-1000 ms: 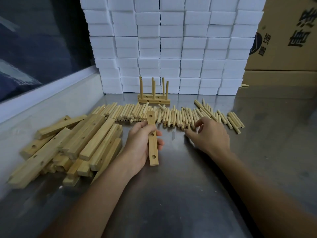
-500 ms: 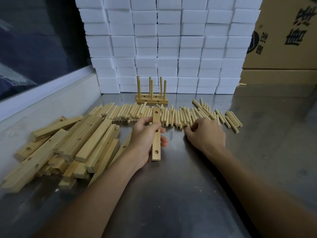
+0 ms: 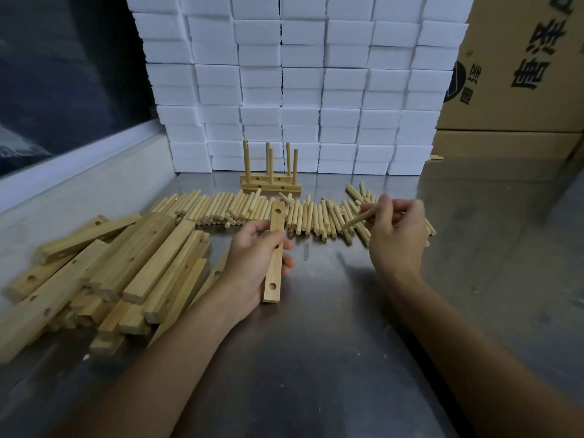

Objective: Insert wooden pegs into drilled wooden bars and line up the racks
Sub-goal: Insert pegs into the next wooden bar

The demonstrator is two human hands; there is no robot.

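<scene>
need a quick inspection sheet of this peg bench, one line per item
surface: bare metal table, scuffed and reflective
job's things: drilled bar in the left hand; one peg in the right hand; peg row behind; bar pile at left; finished rack upright at the back
clutter: stray peg by the cardboard
grippers: both hands' fingers curled round their parts
cables: nothing seen
surroundings: white foam blocks, cardboard boxes

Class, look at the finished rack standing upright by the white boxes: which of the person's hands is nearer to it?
Left. The left hand, gripping a drilled bar, sits almost straight in front of the finished rack. The right hand, pinching a peg, is off to the rack's right.
</scene>
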